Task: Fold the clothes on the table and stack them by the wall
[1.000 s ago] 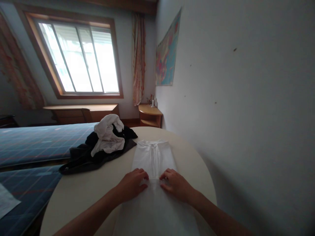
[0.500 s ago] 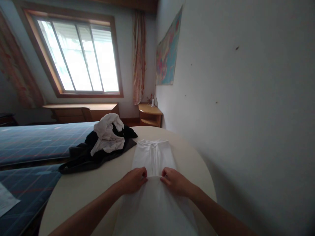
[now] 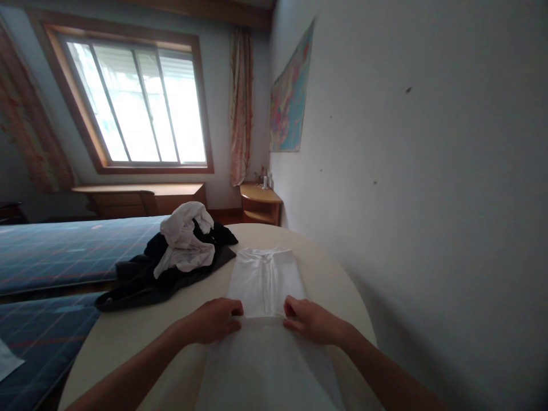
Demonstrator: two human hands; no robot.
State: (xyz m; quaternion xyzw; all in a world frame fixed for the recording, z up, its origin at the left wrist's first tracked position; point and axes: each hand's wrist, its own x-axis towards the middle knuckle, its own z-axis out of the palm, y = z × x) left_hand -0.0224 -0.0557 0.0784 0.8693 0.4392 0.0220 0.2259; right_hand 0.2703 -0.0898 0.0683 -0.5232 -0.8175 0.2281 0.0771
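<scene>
A white shirt (image 3: pixel 265 365) lies lengthwise on the round cream table (image 3: pixel 141 348), its neckline at the far end and a fold edge running across its middle. My left hand (image 3: pixel 216 319) has its fingers curled at the left part of this edge, thumb and forefinger gripping the cloth. At the right part, my right hand (image 3: pixel 312 321) pinches the same edge between thumb and bent fingers. The cloth between the hands is fairly flat. Its near end runs out of the bottom of the view.
Left of the shirt, a heap of dark clothing (image 3: pixel 137 282) with a crumpled white garment (image 3: pixel 186 234) on top sits at the table's edge. Plaid mattresses (image 3: pixel 64 251) lie beyond on the left. A white wall (image 3: pixel 449 228) stands close on the right.
My left hand has slid left along the fold edge, widening the gap between the hands. My right hand has shifted very slightly right. The view has tilted up a little.
</scene>
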